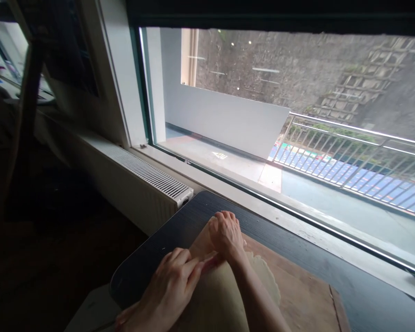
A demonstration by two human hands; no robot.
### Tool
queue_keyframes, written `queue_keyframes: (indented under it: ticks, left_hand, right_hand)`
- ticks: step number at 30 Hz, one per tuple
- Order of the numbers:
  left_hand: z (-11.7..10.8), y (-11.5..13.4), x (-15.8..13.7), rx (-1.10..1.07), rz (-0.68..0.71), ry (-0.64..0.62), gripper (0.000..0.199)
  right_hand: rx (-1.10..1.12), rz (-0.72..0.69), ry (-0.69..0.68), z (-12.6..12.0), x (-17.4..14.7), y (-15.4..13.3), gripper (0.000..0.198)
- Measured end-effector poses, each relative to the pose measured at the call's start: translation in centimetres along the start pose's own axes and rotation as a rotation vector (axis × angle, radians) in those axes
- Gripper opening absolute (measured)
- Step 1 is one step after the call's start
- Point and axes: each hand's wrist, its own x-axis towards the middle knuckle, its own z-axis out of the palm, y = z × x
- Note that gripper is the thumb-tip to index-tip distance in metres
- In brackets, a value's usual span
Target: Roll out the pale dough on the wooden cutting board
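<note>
A pale, smooth sheet of dough (216,299) lies beneath and in front of my two hands. Its thin, ragged-edged part (268,279) shows to the right of my right forearm, flat on a wooden board (304,288). My left hand (174,281) is closed at the dough's left side, knuckles up, its thumb side pointing toward my right wrist. Farther away, my right hand (226,233) is curled down near the board's far left corner. The undersides of both hands are hidden, so whatever they grip cannot be made out.
The board rests on a dark table (159,258) with rounded corners. A white radiator (152,180) and the windowsill (249,198) run along the far side. Beyond the window glass stands a metal railing (352,157). The floor at left is dark.
</note>
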Motion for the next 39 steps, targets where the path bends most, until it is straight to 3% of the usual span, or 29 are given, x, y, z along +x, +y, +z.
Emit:
queue_keyframes:
  ticks: [5, 9, 14, 17, 23, 26, 30, 34, 36, 39]
  left_hand:
    - [-0.3, 0.1, 0.1, -0.029, -0.020, -0.042, 0.029]
    - [-0.4, 1.1, -0.9, -0.008, -0.010, -0.049, 0.019]
    - [0.6, 1.2, -1.7, 0.039, -0.018, -0.026, 0.029]
    - [1.2, 0.4, -1.2, 0.038, -0.017, -0.008, 0.027]
    - [0.8, -0.3, 0.5, -0.010, -0.041, -0.069, 0.022]
    - [0.1, 0.1, 0.3, 0.011, -0.052, -0.062, 0.020]
    - [-0.9, -0.4, -2.2, 0.069, -0.010, -0.026, 0.012]
    - [-1.4, -2.0, -5.2, 0.098, 0.009, -0.025, 0.029]
    - [-1.3, -1.9, -5.5, 0.082, 0.070, -0.062, 0.037]
    - [-1.0, 0.5, -3.5, 0.020, 0.215, -0.153, 0.040]
  right_hand:
    - [0.043, -0.008, -0.050, 0.7, 1.8, -0.3, 0.030]
    - [0.068, -0.048, 0.012, -0.7, -1.6, 0.5, 0.030]
    - [0.034, -0.015, 0.061, -2.0, -5.0, 1.0, 0.029]
    - [0.023, -0.008, 0.042, -1.4, -3.6, 0.7, 0.029]
    - [0.113, 0.056, 0.011, 1.1, 3.0, -0.2, 0.027]
    - [0.173, 0.076, 0.019, 0.9, 3.5, -0.4, 0.025]
    - [0.172, -0.001, 0.066, -1.2, -1.6, 0.7, 0.022]
    - [0.177, -0.086, 0.069, -4.2, -9.7, 3.3, 0.021]
    - [0.179, -0.109, 0.073, -5.7, -13.0, 4.5, 0.019]
    - [0.090, -0.152, 0.063, -7.4, -16.8, 6.0, 0.008]
